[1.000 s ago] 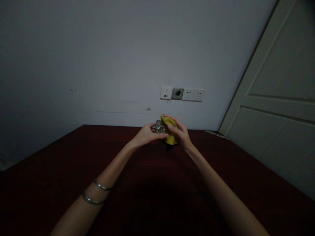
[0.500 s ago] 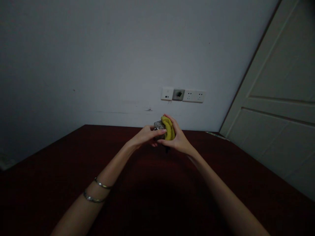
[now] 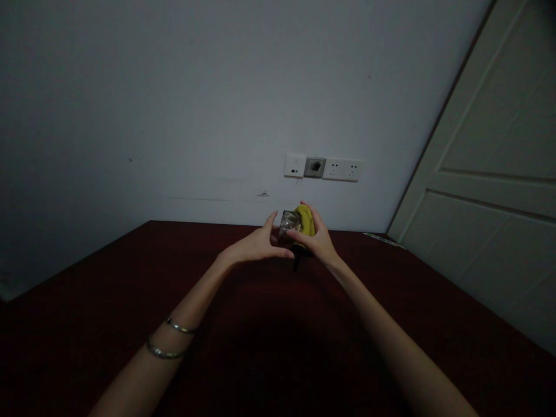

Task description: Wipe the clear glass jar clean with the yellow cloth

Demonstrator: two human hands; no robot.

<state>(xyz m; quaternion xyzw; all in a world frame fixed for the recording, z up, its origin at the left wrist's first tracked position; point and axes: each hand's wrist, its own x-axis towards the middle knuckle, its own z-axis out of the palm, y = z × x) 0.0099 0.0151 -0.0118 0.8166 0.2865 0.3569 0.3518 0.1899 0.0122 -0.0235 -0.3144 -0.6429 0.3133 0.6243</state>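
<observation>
My right hand (image 3: 319, 237) is closed around a yellow cloth (image 3: 306, 220) and a clear glass (image 3: 289, 223), its thumb lying across the glass's side. The glass looks like a small faceted cup, tilted with one end to the left. The cloth covers its right end, so that part is hidden. Just left of the glass, my left hand (image 3: 260, 243) is spread, with fingers apart around the near end; whether it touches the glass I cannot tell. Below the glass hangs a small dark strip (image 3: 296, 262), too dim to name.
A dark red tabletop (image 3: 195, 278) spreads beneath my hands and meets a pale wall (image 3: 195, 116). Wall sockets (image 3: 341, 169) sit just above the table's back edge. A panelled door (image 3: 490, 191) stands at the right, and a thin flat strip (image 3: 384, 239) lies at the back right corner.
My left hand has loosened from the glass and spread its fingers. My right hand, with the cloth and glass, has shifted slightly right, and its thumb now lies over the glass.
</observation>
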